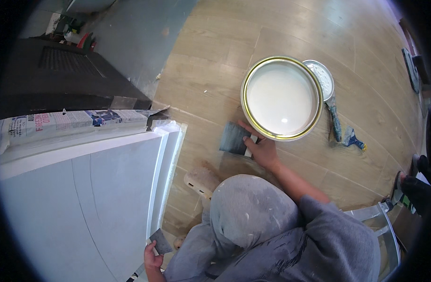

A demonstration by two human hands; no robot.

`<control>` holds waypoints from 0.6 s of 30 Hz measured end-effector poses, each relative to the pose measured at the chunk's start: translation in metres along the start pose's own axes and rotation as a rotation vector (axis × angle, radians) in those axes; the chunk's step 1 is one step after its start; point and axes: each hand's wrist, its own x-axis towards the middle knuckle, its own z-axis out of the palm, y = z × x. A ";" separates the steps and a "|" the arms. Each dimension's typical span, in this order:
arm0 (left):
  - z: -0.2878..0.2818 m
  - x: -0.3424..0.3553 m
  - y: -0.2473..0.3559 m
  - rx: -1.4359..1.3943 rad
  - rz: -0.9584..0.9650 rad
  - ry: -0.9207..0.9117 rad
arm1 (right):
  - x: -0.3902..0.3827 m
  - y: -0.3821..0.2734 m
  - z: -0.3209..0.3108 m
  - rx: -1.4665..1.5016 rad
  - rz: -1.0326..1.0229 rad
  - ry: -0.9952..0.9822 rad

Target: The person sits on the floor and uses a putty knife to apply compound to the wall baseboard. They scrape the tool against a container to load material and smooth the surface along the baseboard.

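1. Left hand point(152, 258), bottom of frame: a small grey scraper point(161, 242) is pinched in its fingers, held against the lower edge of the white panel point(83, 188).
2. Right hand point(262, 150), frame centre: a wide putty knife point(234, 138) is gripped with the fingers closed on its handle; the blade extends left, long axis roughly horizontal.
3. The open paint can point(281, 97) sits on the floor just up-right of the right hand, rim touching or nearly touching the fingers; the left hand is well apart from it.
4. Lid point(320, 77) and a paint-stained tool point(335, 121) are seen right of the can.
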 end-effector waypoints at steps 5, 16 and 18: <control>-0.006 0.002 -0.004 0.040 0.039 0.063 | 0.023 -0.021 -0.010 0.169 -0.196 0.089; 0.018 -0.002 0.005 -0.032 0.140 -0.028 | 0.098 -0.094 0.041 -0.097 -0.278 -0.671; 0.017 0.001 0.003 -0.004 0.125 -0.030 | 0.109 -0.111 0.069 -0.209 -0.312 -0.777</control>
